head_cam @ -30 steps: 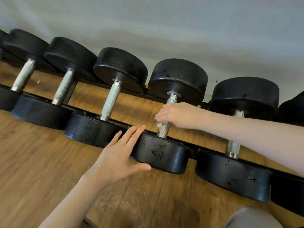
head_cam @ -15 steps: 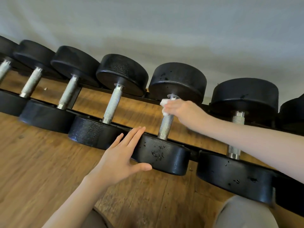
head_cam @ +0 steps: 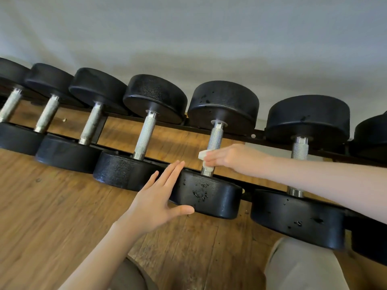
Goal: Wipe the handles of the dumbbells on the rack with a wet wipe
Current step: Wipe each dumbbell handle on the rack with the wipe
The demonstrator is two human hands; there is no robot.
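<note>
Both hands were busy: your left hand [head_cam: 156, 203] pressed flat on the heavy dumbbell [head_cam: 206, 195], your right hand [head_cam: 232, 159] pinched the limp wet wipe [head_cam: 204, 155] around its knurled handle [head_cam: 214, 141].

Place: it looked like a gym.
Clue: black dumbbells [head_cam: 154, 130] sat in a row on a rack [head_cam: 247, 132].
Floor [head_cam: 52, 216]: it was wood.

Below my fingers lies a wooden plank floor [head_cam: 52, 206]; beyond them rises a plain grey wall [head_cam: 188, 34]. My grey-trousered knees [head_cam: 297, 266] sit nearest me.
</note>
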